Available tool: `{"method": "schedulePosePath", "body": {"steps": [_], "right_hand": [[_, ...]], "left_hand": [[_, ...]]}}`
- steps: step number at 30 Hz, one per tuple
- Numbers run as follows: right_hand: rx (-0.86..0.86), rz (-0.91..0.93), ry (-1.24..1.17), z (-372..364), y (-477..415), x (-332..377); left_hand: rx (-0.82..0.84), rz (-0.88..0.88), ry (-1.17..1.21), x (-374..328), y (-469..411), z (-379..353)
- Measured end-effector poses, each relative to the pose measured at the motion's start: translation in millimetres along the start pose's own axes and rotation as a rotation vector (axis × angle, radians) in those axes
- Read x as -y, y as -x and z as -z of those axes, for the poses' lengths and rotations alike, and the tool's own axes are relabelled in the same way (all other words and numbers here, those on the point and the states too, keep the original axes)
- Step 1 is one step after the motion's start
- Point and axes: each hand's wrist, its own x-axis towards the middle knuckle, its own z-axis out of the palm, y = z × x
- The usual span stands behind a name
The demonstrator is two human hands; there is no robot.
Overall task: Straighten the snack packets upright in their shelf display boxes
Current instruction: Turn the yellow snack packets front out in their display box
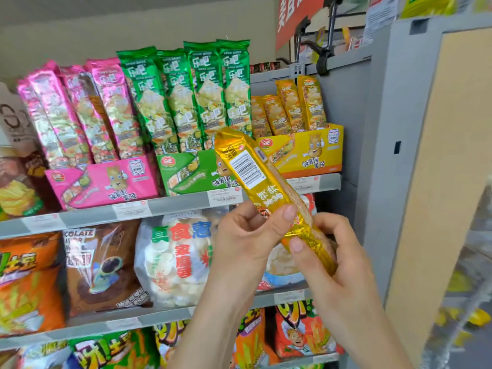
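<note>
- Top shelf (181,206): grey, with price labels on its front edge. It carries a pink display box (106,182), a green display box (191,174) and a yellow display box (311,155) side by side, and a snack bag (16,190) at far left.
- Middle shelf (159,317): an orange bag (29,283), a brown chocolate bag (103,267) and a clear cracker bag (170,262) stand in a row.
- Lowest shelf (319,358): bright bags (300,336), apparently upright; the view is cut off.

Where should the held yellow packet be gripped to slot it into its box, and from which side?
Likely mid-body, pinched across its flat faces from the barcode side: the yellow packet is long and slim, and left hand and right hand both grip its lower end, leaving the top unsupported.
</note>
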Motion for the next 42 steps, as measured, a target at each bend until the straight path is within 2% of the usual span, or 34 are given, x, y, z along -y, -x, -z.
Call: {"method": "schedulePosePath", "body": {"steps": [3,8,11,19,28,32,35,39,42], "right_hand": [[0.106,-0.013,-0.043,9,-9,-3],[0.259,-0.028,-0.05,23,-15,-12],[0.338,-0.073,-0.152,37,-12,-18],[0.481,-0.142,-0.4,69,-14,-26],[0.109,-0.047,-0.444,68,-14,-28],[-0.033,0.018,-0.379,62,-13,-34],[-0.116,0.206,-0.159,63,-19,-37],[-0.204,0.487,0.218,67,-22,-47],[-0.174,0.612,0.338,65,-22,-49]], "left_hand": [[-0.05,-0.042,-0.03,5,-2,-8],[-0.236,-0.137,-0.045,7,-10,-21],[-0.317,-0.176,-0.018,4,-16,-26],[-0.386,-0.167,0.127,7,-24,-44],[-0.327,-0.172,0.187,21,-21,-66],[-0.258,-0.14,0.014,39,-11,-75],[-0.2,-0.137,-0.142,43,-4,-77],[-0.211,-0.191,-0.381,37,-2,-69],[-0.206,-0.18,-0.405,34,-1,-70]]}}
